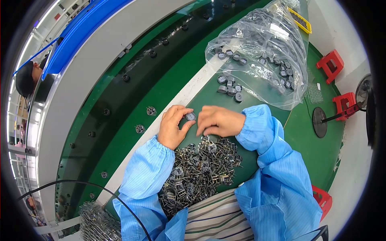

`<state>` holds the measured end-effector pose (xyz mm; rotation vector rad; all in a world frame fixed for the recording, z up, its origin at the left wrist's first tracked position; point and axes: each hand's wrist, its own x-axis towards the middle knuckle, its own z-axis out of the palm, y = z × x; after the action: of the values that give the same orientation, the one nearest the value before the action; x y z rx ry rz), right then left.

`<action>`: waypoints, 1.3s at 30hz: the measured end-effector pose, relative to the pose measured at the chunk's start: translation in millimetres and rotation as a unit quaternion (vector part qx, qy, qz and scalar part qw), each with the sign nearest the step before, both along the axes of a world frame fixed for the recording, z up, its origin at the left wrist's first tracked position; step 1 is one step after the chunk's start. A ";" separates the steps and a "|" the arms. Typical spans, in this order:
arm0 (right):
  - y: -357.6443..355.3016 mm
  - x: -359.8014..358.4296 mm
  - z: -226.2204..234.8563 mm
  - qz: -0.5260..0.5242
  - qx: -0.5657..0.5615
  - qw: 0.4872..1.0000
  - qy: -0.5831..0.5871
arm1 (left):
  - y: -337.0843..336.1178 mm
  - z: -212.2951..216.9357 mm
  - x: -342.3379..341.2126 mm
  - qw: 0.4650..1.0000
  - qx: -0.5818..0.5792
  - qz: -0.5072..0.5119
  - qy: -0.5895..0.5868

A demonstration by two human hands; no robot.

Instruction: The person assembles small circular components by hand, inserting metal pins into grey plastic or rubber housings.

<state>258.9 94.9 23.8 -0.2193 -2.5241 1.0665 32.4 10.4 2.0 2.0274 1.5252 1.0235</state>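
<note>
Between the thumb and fingers of my left hand [174, 126] is a small round grey plastic housing [190, 116], its face turned up. Just right of it, my right hand [219, 121] is curled, fingertips pointing down at the upper edge of a heap of dark round inserts with metal pins [197, 172]. Its fingers are drawn together and slightly blurred; what they pinch, if anything, is hidden. The heap lies on the green tabletop close against my body, between my forearms. Beyond my hands, several loose round grey housings [230, 89] sit in a cluster.
A clear plastic bag [257, 44] of grey housings lies at the far right, near a yellow tray [299, 20]. Left of a white rail [193, 86], a green conveyor [132, 108] carries spaced-out inserts [151, 111]. Red stools [330, 66] stand at right; a black cable [80, 182] crosses lower left.
</note>
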 end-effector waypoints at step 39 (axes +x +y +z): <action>0.9 4.2 -3.6 -0.191 0.152 0.969 -0.037 | -0.3 0.5 -1.3 1.000 0.001 -0.005 0.029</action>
<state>263.1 95.8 20.2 -0.6346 -2.5262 0.5235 31.1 10.1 2.5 2.0817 1.5414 0.9695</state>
